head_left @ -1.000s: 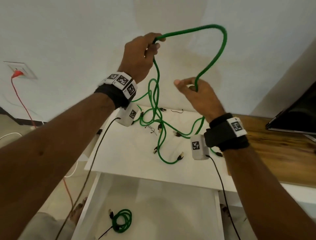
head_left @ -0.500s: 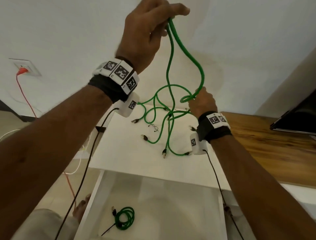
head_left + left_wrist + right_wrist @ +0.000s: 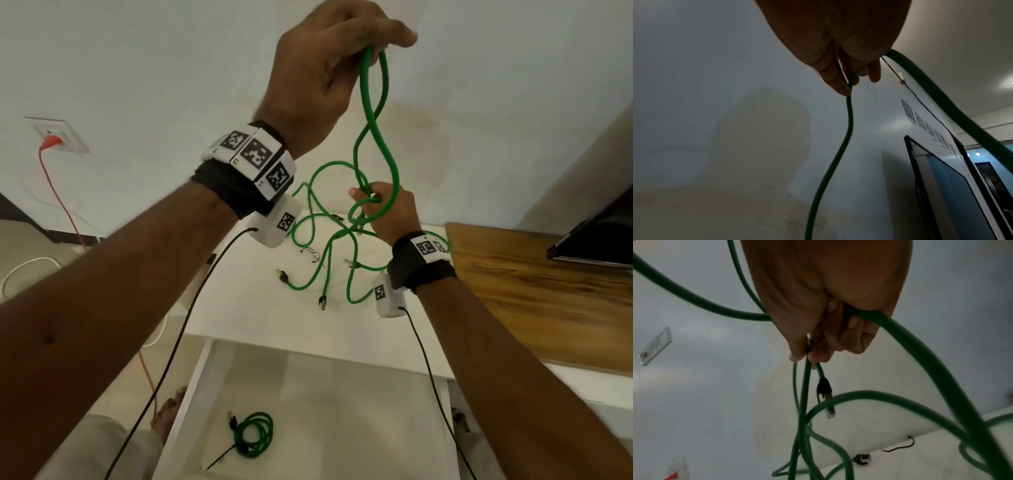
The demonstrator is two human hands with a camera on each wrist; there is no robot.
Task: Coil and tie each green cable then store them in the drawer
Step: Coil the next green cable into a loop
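My left hand is raised high and pinches the top bend of a green cable, both strands hanging down from its fingertips. Lower, my right hand grips the same cable's strands in a fist, with a black-booted plug dangling below its fingers. More green cables trail in a tangle onto the white tabletop. One coiled, tied green cable lies in the open white drawer below.
A loose black twist tie lies on the white top, another near the wall. A wooden surface with a dark screen is at right. A red cord hangs from a wall socket at left.
My left hand rose higher, pulling the cable's bend up into a narrow hanging loop. My right hand dropped lower and closed round the strands.
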